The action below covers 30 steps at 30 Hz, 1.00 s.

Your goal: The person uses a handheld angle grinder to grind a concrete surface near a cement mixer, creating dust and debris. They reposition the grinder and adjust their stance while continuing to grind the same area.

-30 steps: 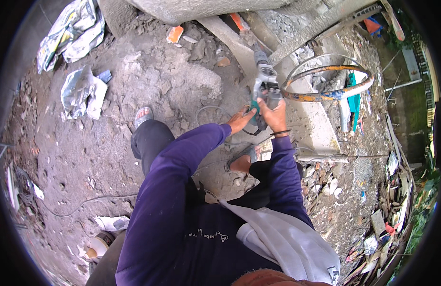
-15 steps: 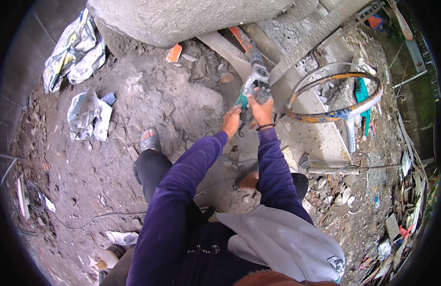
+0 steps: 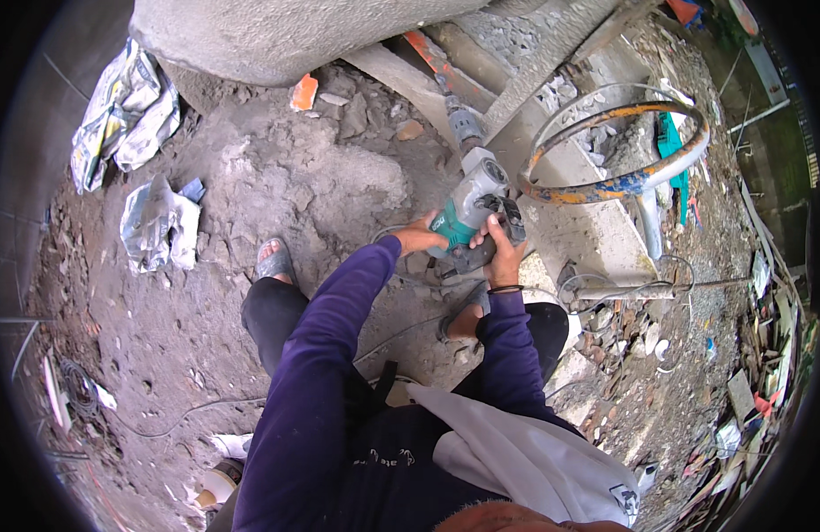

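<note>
A teal and grey rotary hammer drill (image 3: 470,197) is held in front of me, its chuck end (image 3: 464,124) pointing away toward a cement-caked metal frame (image 3: 414,93). My left hand (image 3: 419,236) grips the teal rear part of the body from the left side. On the right, my right hand (image 3: 502,253) holds the dark rear end, with thumb and fingers around it. The hammer drill's tip lies close to an orange-streaked bar (image 3: 432,60) of the frame; whether they touch I cannot tell.
A large cement-coated drum (image 3: 295,40) looms at the top. A rusty hand wheel ring (image 3: 605,192) stands right of the hammer drill. Crumpled sacks (image 3: 160,223) lie left, and a cable (image 3: 193,410) crosses the rubble ground. An orange fragment (image 3: 304,92) lies below the drum.
The hammer drill has come nearer to me, and more of its teal body shows. My left hand has shifted left and my right hand down toward the rear. The view has moved slightly.
</note>
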### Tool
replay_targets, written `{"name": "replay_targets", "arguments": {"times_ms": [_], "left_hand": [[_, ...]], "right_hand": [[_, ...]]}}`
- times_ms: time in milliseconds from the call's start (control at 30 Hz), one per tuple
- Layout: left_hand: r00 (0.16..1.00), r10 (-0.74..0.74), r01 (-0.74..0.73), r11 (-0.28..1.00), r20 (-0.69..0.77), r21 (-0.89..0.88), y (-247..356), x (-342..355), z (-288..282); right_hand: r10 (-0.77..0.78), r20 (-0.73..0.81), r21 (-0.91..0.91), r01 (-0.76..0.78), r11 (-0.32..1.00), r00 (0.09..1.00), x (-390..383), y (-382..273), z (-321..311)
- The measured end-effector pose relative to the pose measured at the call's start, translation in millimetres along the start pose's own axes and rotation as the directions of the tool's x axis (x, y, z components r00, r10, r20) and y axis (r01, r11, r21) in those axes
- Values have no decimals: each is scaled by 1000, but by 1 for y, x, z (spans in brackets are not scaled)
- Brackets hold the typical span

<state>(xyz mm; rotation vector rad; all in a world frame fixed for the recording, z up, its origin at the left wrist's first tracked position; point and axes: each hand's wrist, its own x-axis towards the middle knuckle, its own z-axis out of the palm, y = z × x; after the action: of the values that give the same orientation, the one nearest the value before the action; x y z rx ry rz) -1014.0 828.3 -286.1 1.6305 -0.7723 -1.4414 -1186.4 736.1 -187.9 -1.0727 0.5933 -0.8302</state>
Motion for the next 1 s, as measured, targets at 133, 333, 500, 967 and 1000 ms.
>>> {"name": "replay_targets", "arguments": {"times_ms": [133, 333, 500, 967, 1000], "left_hand": [[994, 103, -98, 980, -20, 176, -2, 9, -17], [943, 318, -280, 917, -96, 284, 21, -2, -17], [900, 286, -130, 896, -328, 426, -25, 10, -1], [920, 277, -25, 747, -277, 665, -81, 9, -71], [923, 282, -44, 756, -264, 653, -71, 5, -76]], "right_hand": [[5, -94, -35, -9, 999, 996, 11, -4, 19], [-54, -143, -66, 45, 997, 988, 22, -13, 43], [-114, -112, -117, 100, 988, 987, 6, 43, 19], [103, -367, 166, -43, 985, 924, -22, 131, 46], [135, -394, 206, -56, 977, 909, -20, 124, 57]]}}
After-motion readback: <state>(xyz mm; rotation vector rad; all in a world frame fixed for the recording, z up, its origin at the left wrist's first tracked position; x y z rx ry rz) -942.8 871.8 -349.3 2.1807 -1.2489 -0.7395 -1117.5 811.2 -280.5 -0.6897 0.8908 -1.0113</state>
